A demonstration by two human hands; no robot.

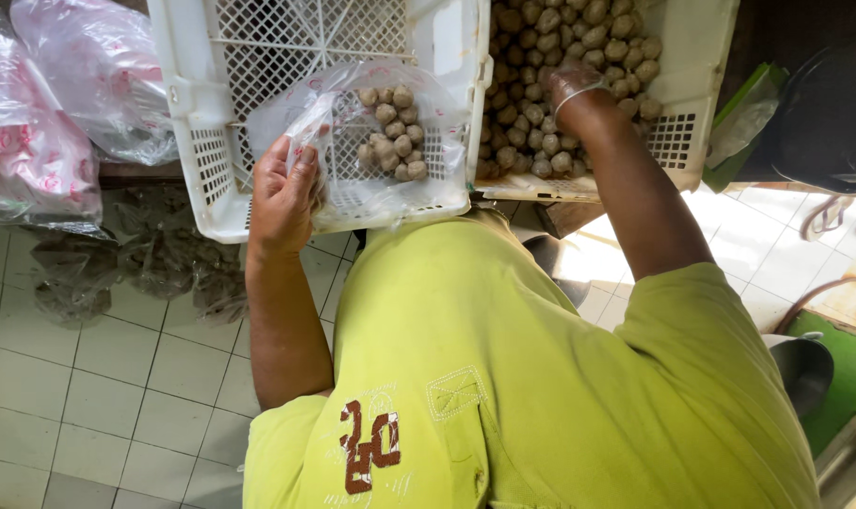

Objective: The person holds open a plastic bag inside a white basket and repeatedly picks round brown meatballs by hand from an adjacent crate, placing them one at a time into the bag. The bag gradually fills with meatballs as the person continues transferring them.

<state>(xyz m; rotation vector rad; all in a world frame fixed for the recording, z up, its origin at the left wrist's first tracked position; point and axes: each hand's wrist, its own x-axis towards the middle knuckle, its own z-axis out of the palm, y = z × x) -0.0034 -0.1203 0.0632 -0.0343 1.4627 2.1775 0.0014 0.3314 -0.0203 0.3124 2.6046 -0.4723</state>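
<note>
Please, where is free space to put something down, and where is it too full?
Free: the mesh floor of the left white crate above the clear bag held by the left hand. Crowded: the right crate, full of brown balls around the right hand.

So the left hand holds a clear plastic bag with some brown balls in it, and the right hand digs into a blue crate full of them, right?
Not quite: the crate is white, not blue, as the head view shows. The rest holds: the left hand holds the clear bag, and the right hand is among the balls.
</note>
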